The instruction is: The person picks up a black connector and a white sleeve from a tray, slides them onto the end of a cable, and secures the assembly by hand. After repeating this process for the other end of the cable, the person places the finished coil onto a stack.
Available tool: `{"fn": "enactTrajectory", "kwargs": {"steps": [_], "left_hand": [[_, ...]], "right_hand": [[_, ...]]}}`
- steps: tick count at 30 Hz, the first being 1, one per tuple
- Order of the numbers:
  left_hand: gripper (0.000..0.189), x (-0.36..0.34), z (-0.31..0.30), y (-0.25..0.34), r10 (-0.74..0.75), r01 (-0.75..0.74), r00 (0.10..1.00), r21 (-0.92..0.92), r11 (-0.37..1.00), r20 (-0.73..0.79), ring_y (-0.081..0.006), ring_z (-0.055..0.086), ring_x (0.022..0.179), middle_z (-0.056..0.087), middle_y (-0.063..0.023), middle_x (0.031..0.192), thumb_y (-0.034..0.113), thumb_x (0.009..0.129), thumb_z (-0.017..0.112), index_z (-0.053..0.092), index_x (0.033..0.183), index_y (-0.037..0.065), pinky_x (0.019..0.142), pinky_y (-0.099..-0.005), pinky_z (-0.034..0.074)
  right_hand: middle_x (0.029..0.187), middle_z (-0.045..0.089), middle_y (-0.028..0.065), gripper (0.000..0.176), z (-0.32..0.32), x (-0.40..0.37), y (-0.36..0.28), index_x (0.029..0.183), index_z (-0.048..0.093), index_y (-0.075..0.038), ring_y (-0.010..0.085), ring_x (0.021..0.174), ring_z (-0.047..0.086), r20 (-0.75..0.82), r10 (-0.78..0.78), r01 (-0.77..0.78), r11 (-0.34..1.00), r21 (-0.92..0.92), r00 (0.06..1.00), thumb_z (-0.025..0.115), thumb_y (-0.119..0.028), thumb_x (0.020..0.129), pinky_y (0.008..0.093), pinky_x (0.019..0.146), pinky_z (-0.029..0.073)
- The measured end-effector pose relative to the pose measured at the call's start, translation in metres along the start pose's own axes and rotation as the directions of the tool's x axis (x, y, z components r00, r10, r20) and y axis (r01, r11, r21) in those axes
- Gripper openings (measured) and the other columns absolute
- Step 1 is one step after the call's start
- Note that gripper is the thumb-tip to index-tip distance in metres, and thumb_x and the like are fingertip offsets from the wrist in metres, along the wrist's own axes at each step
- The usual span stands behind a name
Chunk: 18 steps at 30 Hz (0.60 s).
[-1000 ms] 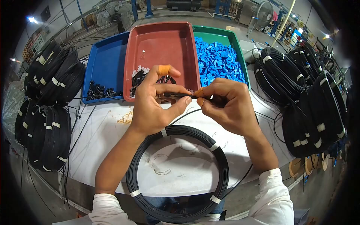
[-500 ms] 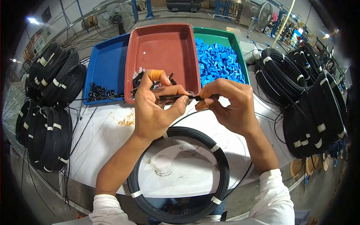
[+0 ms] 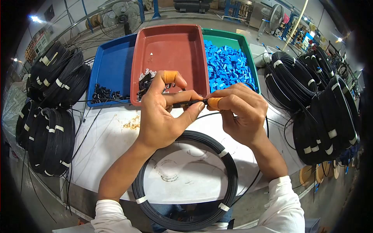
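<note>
My left hand (image 3: 161, 116) pinches a slim black cable connector (image 3: 186, 103) between thumb and forefinger, with orange tape round a raised finger. Closed at the connector's right end is my right hand (image 3: 244, 112), also with orange tape on a finger; its fingertips hide the join. A black cable (image 3: 267, 130) passes behind the right wrist. Below both hands, a coil of black cable (image 3: 232, 171), bound with white tape, lies over the table's front edge.
Behind stand a blue tray (image 3: 110, 62) with small black parts, a red tray (image 3: 173, 50) with black and clear pieces, and a green tray (image 3: 225, 35) full of blue clips (image 3: 229, 66). Taped cable coils are stacked at left (image 3: 52, 136) and right (image 3: 324, 116) of the white table (image 3: 105, 155).
My right hand has turned and its fingers have folded forward over the connector's right end. The left hand keeps its pinch, shifted slightly to the right.
</note>
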<state>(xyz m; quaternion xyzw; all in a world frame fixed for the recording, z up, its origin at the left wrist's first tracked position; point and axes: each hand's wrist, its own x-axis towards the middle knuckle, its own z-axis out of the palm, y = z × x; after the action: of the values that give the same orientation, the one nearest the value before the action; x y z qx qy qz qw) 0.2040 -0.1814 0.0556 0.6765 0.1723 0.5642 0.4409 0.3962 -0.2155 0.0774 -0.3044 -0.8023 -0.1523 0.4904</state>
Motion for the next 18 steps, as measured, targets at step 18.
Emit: {"fn": "enactTrajectory", "kwargs": {"steps": [18], "left_hand": [[0.043, -0.014, 0.016, 0.021, 0.101, -0.051, 0.991, 0.466, 0.883, -0.082, -0.0260, 0.075, 0.088, 0.073, -0.0126, 0.089, -0.011, 0.074, 0.075, 0.046, 0.104, 0.001, 0.075, -0.0313, 0.061]], "right_hand": [[0.080, 0.072, 0.0106, 0.024, -0.001, -0.001, -0.016, 0.075, 0.055, 0.002, 0.0160, 0.074, 0.069, 0.336, 0.596, -0.671, 0.525, 0.523, 0.729, 0.058, 0.026, 0.070, 0.0276, 0.070, 0.057]]}}
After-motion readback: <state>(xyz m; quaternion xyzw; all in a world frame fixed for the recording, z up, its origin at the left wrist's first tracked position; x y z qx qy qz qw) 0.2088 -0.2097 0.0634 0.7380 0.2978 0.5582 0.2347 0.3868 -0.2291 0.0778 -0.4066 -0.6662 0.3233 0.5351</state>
